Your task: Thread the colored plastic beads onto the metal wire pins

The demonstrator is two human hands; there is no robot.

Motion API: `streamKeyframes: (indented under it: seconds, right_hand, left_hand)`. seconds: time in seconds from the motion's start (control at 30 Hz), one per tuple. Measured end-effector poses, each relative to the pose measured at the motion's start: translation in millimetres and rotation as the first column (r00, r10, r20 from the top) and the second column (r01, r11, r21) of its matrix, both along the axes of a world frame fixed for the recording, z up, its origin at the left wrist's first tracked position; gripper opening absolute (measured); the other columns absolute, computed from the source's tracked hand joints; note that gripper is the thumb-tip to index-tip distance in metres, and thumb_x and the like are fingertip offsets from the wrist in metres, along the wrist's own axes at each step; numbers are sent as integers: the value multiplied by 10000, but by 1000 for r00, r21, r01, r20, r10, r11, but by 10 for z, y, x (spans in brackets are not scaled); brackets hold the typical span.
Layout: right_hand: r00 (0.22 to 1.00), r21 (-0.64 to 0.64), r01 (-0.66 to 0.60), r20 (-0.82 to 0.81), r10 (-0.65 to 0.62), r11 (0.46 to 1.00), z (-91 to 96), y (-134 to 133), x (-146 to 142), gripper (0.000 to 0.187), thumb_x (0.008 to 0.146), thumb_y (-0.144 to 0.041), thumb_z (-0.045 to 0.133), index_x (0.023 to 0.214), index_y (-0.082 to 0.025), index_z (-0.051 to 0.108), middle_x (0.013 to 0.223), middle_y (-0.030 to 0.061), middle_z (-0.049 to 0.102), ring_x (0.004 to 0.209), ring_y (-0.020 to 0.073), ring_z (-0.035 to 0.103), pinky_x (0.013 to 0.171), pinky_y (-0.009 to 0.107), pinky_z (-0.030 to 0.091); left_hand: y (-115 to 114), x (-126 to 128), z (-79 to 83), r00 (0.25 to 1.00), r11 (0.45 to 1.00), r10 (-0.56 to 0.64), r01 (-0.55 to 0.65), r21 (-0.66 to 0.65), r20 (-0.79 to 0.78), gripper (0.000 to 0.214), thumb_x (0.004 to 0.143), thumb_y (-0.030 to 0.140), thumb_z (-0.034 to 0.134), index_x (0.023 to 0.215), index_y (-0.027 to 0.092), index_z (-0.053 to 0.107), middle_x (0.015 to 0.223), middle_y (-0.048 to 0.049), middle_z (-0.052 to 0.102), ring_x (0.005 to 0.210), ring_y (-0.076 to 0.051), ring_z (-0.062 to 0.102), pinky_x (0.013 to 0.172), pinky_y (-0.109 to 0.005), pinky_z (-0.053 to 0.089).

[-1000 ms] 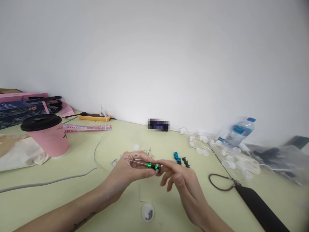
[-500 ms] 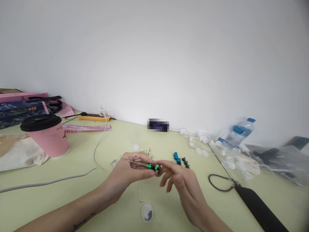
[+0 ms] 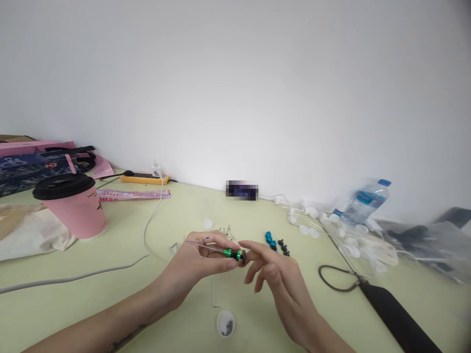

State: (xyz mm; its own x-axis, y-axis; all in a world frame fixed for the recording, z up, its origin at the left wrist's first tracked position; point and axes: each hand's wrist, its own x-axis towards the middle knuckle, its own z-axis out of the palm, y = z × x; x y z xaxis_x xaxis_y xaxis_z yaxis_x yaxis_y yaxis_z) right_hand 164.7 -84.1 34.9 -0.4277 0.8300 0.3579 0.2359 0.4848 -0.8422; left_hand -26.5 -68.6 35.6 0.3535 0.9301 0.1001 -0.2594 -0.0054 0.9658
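Between the thumb and fingers of my left hand point(image 3: 206, 257) is a small screwdriver point(image 3: 231, 254) with a shiny green and black handle. Its thin metal shaft points left across the palm. My right hand point(image 3: 279, 279) is beside the handle's black end cap, fingers apart and curved; whether a fingertip touches the cap I cannot tell. Below the hands lies a thin L-shaped hex key point(image 3: 213, 294), partly hidden by my left hand. A small white round dish point(image 3: 225, 323) with dark tiny pieces sits nearest me. Beyond my fingers are several small metal pieces point(image 3: 228, 230).
Blue knob-like parts point(image 3: 270, 240) and black ones point(image 3: 283, 246) lie right of centre. A pink cup point(image 3: 79, 211) stands left, near a white cable point(image 3: 110, 269) and a yellow power strip point(image 3: 143, 180). Clear tubes, white caps point(image 3: 312, 233), a bottle point(image 3: 368, 201) and a black strap point(image 3: 397, 314) are right.
Both hands and the screwdriver hold nearly the same pose. The whole view has shifted very slightly, with the end cap turned a little more toward me.
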Motion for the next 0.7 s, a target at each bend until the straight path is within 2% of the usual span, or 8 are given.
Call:
streamKeyframes:
  seconds: [0.7]
  right_hand:
    - [1000, 0, -17, -2, 17, 1000, -4, -5, 0, 480, 936, -518, 242, 1217, -245, 518, 879, 43, 613, 674, 141, 560, 545, 243, 466]
  left_hand:
    - [-3, -6, -10, 1000, 1000, -7, 7, -3, 7, 146, 677, 159, 736, 817, 172, 698, 832, -38, 672, 827, -191, 637, 778, -315, 497]
